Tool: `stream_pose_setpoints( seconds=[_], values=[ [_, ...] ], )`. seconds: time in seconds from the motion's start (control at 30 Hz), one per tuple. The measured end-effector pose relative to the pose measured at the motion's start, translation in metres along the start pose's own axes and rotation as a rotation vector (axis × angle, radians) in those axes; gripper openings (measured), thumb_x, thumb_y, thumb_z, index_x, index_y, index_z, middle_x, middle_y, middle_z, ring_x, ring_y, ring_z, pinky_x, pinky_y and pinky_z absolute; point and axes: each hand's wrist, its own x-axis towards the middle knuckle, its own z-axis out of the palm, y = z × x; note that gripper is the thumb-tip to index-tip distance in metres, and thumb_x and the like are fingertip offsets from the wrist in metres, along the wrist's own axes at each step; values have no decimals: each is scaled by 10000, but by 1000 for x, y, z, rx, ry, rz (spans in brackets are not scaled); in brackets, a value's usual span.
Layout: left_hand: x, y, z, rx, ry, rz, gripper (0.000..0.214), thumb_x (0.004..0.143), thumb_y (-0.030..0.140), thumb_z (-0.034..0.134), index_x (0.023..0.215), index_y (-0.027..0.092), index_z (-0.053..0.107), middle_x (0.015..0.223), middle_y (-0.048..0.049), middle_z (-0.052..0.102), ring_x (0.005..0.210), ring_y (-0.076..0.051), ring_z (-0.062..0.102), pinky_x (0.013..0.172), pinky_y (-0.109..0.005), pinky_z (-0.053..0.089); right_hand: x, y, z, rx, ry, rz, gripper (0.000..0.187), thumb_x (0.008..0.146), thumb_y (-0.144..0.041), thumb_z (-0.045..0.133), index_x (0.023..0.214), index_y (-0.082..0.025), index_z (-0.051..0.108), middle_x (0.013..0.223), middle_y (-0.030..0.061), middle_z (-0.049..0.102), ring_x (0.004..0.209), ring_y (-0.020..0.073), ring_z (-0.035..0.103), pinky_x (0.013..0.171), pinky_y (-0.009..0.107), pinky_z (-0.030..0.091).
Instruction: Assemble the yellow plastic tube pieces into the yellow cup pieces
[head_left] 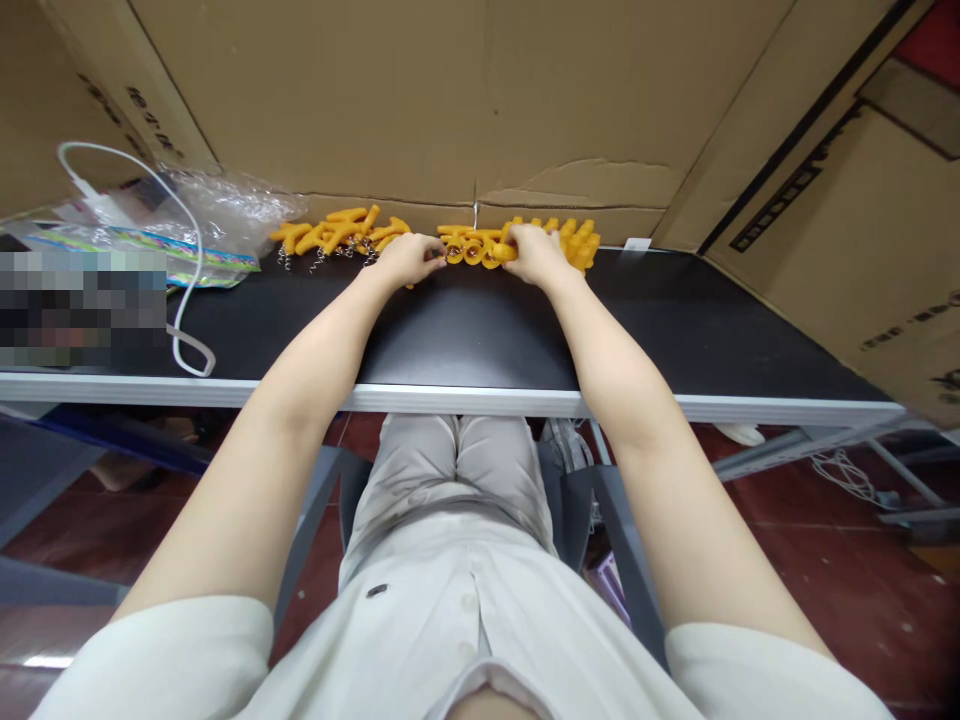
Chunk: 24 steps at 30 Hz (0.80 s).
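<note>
At the far side of the black tabletop, my left hand point(411, 260) has its thumb and fingers pinched together. Whatever it holds is too small to make out. Beside those fingertips lies a row of orange plastic pieces with round open ends point(472, 252). My right hand point(534, 255) is closed around one orange plastic piece point(504, 253) at the right of that row. Behind and right of this hand several orange cylinders point(581, 243) stand close together. Left of my left hand lies a pile of orange handles with metal spirals point(337, 232), like corkscrews.
Cardboard walls point(480, 110) rise behind the table and on the right. Crumpled clear plastic bags point(217, 215) and a white cable point(199, 250) lie at the left. A metal edge strip point(465, 400) runs along the table's front, above my lap.
</note>
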Motion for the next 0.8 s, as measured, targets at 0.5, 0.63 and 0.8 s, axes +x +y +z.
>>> stream_pose_setpoints(
  seconds=[0.5, 0.63, 0.8],
  values=[
    [-4, 21, -1, 34, -88, 96, 287, 1028, 272, 709, 1252, 187, 866, 1248, -119, 852, 1194, -320, 778, 1094, -383, 578, -11, -19, -5, -42, -39, -29, 385, 956, -68, 602, 1299, -103, 774, 1463, 217, 754, 1427, 429, 685, 1367, 697, 296],
    [-2, 18, 3, -7, -62, 95, 263, 991, 287, 719, 1184, 198, 874, 1183, -116, 852, 1171, -331, 767, 1088, -397, 576, -14, -24, -8, -20, -47, -28, 395, 941, -74, 633, 1305, -114, 782, 1489, 227, 741, 1456, 428, 677, 1395, 688, 264],
    [-1, 22, 5, -58, -50, 128, 291, 955, 301, 749, 1204, 201, 860, 1126, -89, 842, 1139, -312, 749, 1066, -367, 575, -12, -24, -4, 15, -48, -104, 431, 963, -141, 631, 1359, -165, 799, 1508, 197, 744, 1467, 415, 662, 1373, 710, 285]
  ],
)
